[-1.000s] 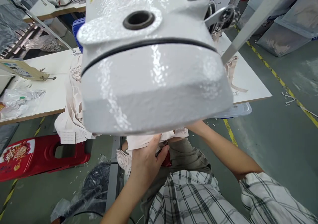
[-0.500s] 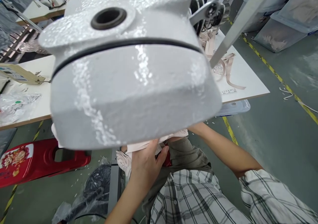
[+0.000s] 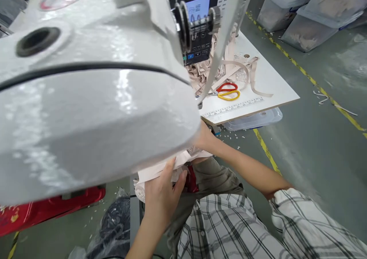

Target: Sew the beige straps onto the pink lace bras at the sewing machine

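Note:
The white sewing machine head (image 3: 109, 117) fills the upper left and hides the sewing spot. Below its lower edge my left hand (image 3: 162, 192) grips a pale pink fabric piece (image 3: 151, 171), thumb and index finger apart along its near side. Lace patterning shows on parts of the fabric. My right hand (image 3: 205, 138) reaches to the far side of the same fabric. The machine covers its fingers, so their grip is out of sight.
Red-and-yellow-handled scissors (image 3: 228, 92) lie beside a pile of pink fabric strips (image 3: 200, 73) on the white table (image 3: 275, 83). A control panel (image 3: 197, 25) stands behind the machine. Clear plastic boxes (image 3: 309, 29) sit on the floor, and a red container (image 3: 83, 201) is at lower left.
My view has shifted, so the machine head sits further left and the scissors and control panel have come into sight. My left hand stays at the fabric; more of my right hand shows.

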{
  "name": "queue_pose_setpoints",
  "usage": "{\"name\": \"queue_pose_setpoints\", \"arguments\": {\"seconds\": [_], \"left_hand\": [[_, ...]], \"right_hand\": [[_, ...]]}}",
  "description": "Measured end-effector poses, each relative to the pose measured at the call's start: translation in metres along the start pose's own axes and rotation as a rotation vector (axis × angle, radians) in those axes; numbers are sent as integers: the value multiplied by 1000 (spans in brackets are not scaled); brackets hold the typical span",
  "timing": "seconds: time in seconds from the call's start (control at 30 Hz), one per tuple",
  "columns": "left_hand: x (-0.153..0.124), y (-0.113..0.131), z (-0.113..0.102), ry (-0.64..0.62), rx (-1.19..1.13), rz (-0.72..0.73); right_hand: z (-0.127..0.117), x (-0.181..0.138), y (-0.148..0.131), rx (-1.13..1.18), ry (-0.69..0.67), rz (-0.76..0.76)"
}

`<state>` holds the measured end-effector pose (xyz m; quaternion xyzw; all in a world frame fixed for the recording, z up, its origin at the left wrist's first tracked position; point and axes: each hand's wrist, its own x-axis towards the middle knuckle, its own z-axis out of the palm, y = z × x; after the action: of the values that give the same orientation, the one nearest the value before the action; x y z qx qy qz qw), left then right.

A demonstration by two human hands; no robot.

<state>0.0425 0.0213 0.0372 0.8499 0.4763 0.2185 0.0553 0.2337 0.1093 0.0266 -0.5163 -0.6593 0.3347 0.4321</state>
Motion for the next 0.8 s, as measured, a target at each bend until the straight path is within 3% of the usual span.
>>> {"name": "queue_pose_setpoints", "arguments": {"seconds": [0.1,0.23,0.8], "left_hand": [[-2,-1,0,0,13,11],[-2,-2,-1,22,28,33],[3,5,0,-1,-6,22]], "right_hand": [[3,-8,2,75,84,-62],[2,-23,4,138,194,23],[-7,-47,1,308,90,168]]}}
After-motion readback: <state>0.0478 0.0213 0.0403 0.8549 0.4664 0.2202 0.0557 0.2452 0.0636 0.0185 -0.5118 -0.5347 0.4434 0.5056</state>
